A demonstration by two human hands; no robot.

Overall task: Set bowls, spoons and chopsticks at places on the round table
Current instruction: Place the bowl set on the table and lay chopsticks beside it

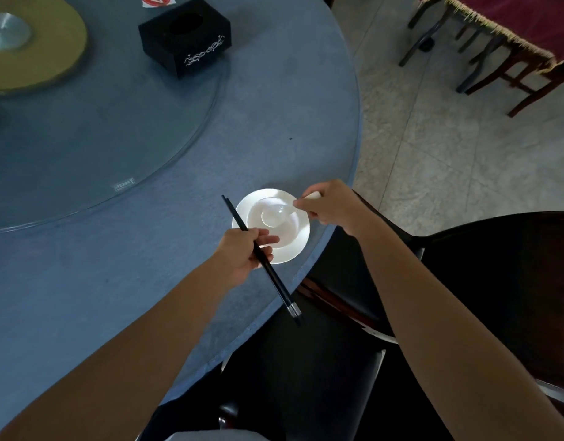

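One place is being laid at the table's [178,173] near edge: the right hand [328,206] pinches the spoon [272,214], scoop inside the bowl [288,233]; the left hand [242,254] grips the chopsticks [277,281] over the bowl's left rim. Next, probably, the spoon is released and the chopsticks laid beside the bowl.

Plate [298,246] at bench [147,249] edge, frame centre; bowl [290,229] on it, spoon [275,214] inside. Chopsticks [261,254] left. Box [185,36] upper left.
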